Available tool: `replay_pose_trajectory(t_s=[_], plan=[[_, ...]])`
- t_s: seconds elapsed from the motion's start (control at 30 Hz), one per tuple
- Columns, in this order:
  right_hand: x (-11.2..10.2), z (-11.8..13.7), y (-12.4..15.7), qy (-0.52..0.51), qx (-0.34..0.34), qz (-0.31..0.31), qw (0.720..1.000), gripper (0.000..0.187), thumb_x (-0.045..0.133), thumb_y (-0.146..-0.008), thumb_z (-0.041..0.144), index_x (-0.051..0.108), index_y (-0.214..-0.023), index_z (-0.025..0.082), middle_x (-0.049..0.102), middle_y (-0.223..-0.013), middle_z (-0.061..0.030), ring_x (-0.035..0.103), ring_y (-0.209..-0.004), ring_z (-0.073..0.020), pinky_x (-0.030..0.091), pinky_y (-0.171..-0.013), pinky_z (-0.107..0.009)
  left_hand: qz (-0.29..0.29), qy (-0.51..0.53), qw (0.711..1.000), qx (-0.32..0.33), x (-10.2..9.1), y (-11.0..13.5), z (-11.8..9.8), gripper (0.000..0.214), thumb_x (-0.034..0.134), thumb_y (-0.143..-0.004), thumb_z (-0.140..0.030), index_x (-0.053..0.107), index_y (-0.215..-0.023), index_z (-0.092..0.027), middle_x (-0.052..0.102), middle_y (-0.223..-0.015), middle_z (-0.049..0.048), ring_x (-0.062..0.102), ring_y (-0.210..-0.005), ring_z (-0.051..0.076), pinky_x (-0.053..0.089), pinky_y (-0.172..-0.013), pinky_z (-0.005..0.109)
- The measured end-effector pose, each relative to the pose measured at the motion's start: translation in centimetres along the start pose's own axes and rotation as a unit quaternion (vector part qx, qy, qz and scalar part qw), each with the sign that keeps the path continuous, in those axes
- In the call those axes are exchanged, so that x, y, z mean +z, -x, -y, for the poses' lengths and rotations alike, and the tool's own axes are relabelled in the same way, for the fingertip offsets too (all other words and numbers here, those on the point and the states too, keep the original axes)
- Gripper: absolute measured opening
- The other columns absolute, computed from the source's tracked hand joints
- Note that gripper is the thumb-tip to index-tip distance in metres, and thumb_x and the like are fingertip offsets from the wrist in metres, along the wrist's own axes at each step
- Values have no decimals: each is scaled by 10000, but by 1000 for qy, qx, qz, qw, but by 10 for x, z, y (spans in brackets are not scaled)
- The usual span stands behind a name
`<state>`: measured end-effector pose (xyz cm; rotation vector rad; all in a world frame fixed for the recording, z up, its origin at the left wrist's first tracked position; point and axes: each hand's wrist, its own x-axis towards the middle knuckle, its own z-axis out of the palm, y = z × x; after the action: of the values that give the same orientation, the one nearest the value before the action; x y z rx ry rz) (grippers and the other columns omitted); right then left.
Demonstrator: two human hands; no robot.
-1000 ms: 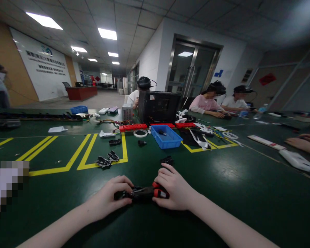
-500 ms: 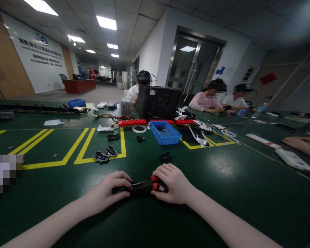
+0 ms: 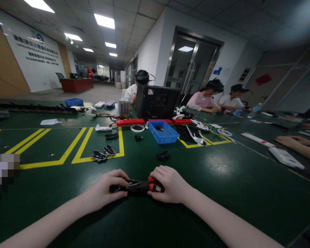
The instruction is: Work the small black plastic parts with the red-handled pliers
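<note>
My right hand [image 3: 170,184] is wrapped round the red-and-black handles of a pair of pliers [image 3: 141,186], low in the middle of the head view. The dark jaws point left, toward a small black plastic part [image 3: 115,188] pinched between the thumb and fingers of my left hand [image 3: 105,187]. The jaws meet the part's right end; whether they grip it is too dark to make out. Just beyond my hands lies another black plastic piece [image 3: 162,155]. Several similar pieces [image 3: 103,154] rest farther off to the left, on and near the yellow tape.
A blue bin [image 3: 165,137] with a dark item inside stands ahead, before red power strips [image 3: 129,122] and a black computer case [image 3: 155,101]. White tape roll [image 3: 137,128], loose cables and strips lie around. Co-workers sit across the table; another person's hands [image 3: 291,141] rest at right.
The whole scene has shifted slightly left in view. The plier jaws sit a little differently at the black part. Both hands keep their holds.
</note>
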<state>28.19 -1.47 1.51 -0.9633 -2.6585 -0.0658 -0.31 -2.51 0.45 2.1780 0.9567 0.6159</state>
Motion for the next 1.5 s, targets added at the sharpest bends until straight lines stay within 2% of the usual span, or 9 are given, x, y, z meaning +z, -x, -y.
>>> replay_pose_trajectory(t_s=[0.4, 0.73, 1.0, 1.13, 1.2, 1.33, 1.5], plan=[[-6, -5, -1, -1, -14, 15, 1000, 383, 722, -763, 471, 610, -976, 173, 651, -907, -42, 566, -763, -170, 433, -670, -297, -6, -4, 1000, -14, 1, 1, -2, 112, 660, -874, -260, 725, -959, -226, 600, -1164, 51, 580, -1082, 222, 456, -991, 382], [-2, -6, -1, 17, -9, -6, 1000, 398, 694, -792, 485, 607, -1021, 172, 658, -962, -77, 586, -830, -207, 433, -718, -342, 2, -8, 1000, 5, -1, 1, -6, 142, 618, -918, -270, 720, -1007, -228, 641, -1127, 50, 600, -1051, 221, 470, -958, 374], [1, -11, -2, -6, 52, -30, 998, 464, 705, -801, 470, 605, -1143, 173, 662, -1087, -99, 602, -980, -240, 445, -847, -383, 5, -18, 1000, 3, 0, 0, -3, 126, 614, -928, -269, 715, -997, -236, 626, -1152, 46, 591, -1071, 223, 457, -975, 386], [4, -14, -4, -19, 83, -24, 996, 437, 698, -826, 455, 618, -1148, 170, 662, -1087, -92, 608, -984, -233, 471, -870, -396, 8, -20, 1000, 11, 0, 0, 0, 142, 590, -943, -270, 710, -1011, -239, 620, -1170, 51, 583, -1091, 227, 453, -989, 391], [3, -15, -5, -25, 87, -20, 996, 437, 689, -836, 446, 617, -1170, 174, 645, -1152, -103, 597, -1054, -236, 475, -911, -401, 12, -25, 1000, 12, -1, 1, 1, 155, 580, -951, -275, 709, -1031, -245, 620, -1181, 52, 579, -1101, 230, 451, -996, 399], [-5, -21, -1, -28, 86, 4, 996, 669, 733, -771, 521, 553, -1321, 187, 575, -1326, -127, 508, -1250, -284, 417, -1042, -463, 8, -31, 999, 12, -1, 1, -1, 178, 554, -964, -262, 704, -1059, -252, 628, -1181, 52, 580, -1099, 234, 457, -992, 412], [-14, -33, 8, -22, 107, 45, 993, 837, 721, -731, 635, 509, -1387, 160, 577, -1328, -155, 545, -1205, -311, 454, -996, -473, -10, -41, 999, 8, 0, 0, -2, 154, 594, -935, -245, 706, -1040, -251, 638, -1172, 45, 590, -1088, 235, 463, -997, 437]])
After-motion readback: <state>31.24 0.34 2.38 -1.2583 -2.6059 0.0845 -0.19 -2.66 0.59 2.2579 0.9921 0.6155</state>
